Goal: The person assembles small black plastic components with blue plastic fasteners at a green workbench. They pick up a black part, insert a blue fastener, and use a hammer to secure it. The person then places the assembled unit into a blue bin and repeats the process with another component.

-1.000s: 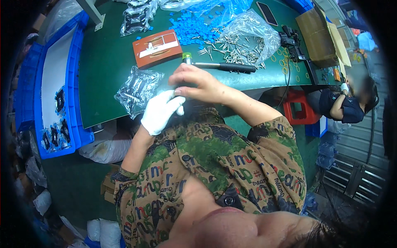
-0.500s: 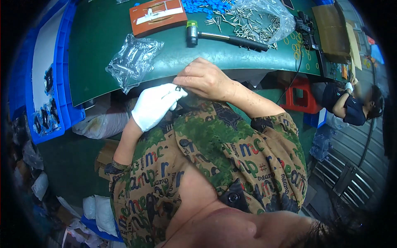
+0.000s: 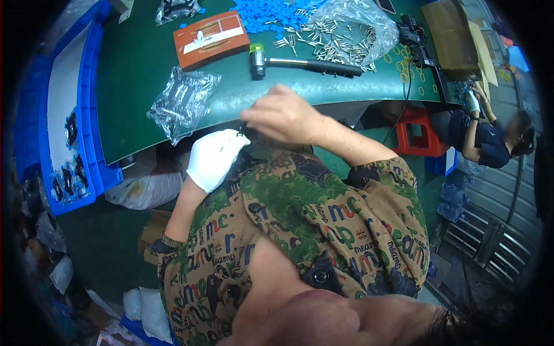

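Observation:
My left hand, in a white glove, is closed with its fingertips pinching a small dark part just in front of my body, near the table's front edge. My bare right hand hovers just above and to the right of it. Its fingers are curled and pressed together close to the same part, slightly smeared by motion. What they hold, if anything, is too small to make out. A clear plastic bag of black parts lies on the table beyond my left hand.
On the green table lie a hammer, an orange-brown box, blue pieces, metal pins by a plastic bag and yellow rings. A blue crate stands left. A co-worker is at right.
My right hand has lifted and turned a little away from my left fingertips. My left hand sits slightly lower. The whole view has shifted a little.

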The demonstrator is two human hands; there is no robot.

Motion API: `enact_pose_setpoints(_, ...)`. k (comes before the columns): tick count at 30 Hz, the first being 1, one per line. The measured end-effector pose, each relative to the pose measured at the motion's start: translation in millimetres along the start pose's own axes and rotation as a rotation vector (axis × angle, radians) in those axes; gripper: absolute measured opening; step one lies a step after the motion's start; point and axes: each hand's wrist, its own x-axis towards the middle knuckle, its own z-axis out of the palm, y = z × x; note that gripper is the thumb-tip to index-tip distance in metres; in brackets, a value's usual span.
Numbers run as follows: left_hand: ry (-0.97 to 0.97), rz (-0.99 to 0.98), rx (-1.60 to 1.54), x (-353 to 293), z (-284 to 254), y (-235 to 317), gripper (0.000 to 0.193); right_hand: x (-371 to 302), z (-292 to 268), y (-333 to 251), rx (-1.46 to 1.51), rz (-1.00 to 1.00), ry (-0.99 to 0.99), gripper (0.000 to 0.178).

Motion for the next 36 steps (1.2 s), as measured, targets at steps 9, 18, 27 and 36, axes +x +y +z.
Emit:
enact_pose_setpoints(9, -0.144, 0.029, 0.027, 2.8, 3.1, -3.1, 0.027, 33.3, -64.8, 116.9, -0.452, 0.347, -0.146, 0.022)
enact_pose_setpoints(18, -0.158, -0.008, -0.015, -1.2, -0.2, -3.3, 0.028, 37.3, -68.4, 158.4, -0.457, 0.136, -0.389, 0.022)
enact_pose_setpoints(27, -0.167, -0.212, -0.15, 0.9, -1.8, 9.2, 0.029, 61.5, -75.2, 151.0, -0.439, 0.075, -0.544, 0.019)
enact_pose_setpoints(36, -0.191, -0.124, -0.055, 2.0, 1.6, -4.4, 0.027, 51.5, -59.3, 108.5, -0.251, 0.184, -0.206, 0.026)
